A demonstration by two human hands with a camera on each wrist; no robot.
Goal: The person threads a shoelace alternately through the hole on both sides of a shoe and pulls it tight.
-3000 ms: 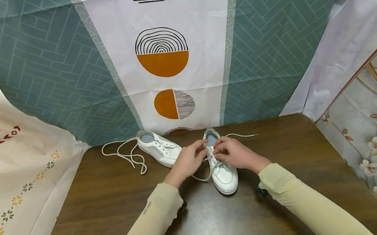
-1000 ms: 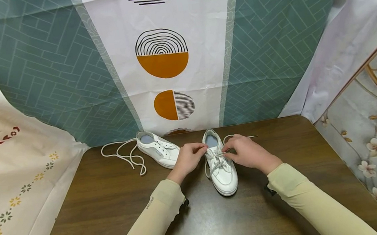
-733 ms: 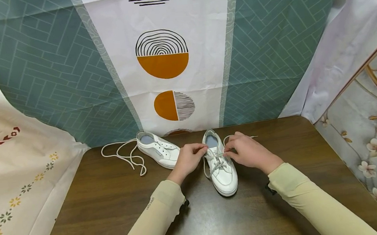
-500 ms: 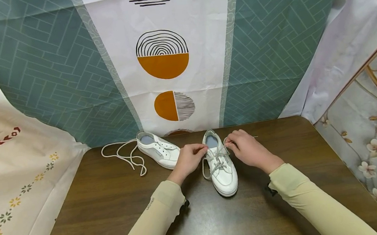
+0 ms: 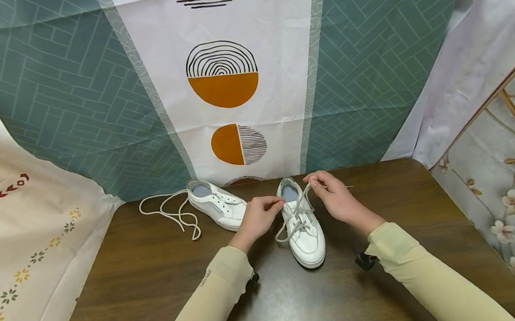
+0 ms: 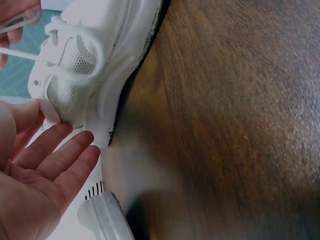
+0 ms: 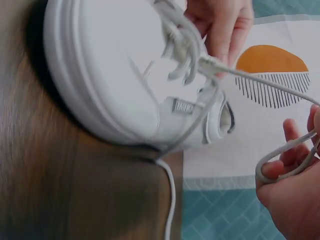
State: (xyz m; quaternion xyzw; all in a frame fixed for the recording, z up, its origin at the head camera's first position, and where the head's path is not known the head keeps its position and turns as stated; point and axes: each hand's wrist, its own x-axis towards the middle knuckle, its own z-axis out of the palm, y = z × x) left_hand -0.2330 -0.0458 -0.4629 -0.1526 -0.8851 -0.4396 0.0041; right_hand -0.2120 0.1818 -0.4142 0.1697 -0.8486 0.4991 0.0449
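Observation:
A white lace-up shoe (image 5: 308,249) stands on the table, toe toward me, partly laced. My left hand (image 5: 258,218) pinches the edge of its eyelet flap between thumb and index finger, the other fingers spread in the left wrist view. Beyond the shoe's right side, my right hand (image 5: 337,202) holds the shoelace (image 7: 272,86), which runs taut from the eyelets and bends round a finger in the right wrist view. Another length of lace loops down at the shoe's left side.
A second white shoe (image 5: 217,206) lies left of my left hand, with a long loose lace (image 5: 180,215) trailing from it. The brown wooden table (image 5: 125,289) ends at a patterned cloth backdrop (image 5: 273,85). Cloths hang at both sides.
My right hand has drawn the lace up and away from the shoe, toward the back right. The lace loop at the left has shrunk slightly. My left hand has stayed at the flap lately.

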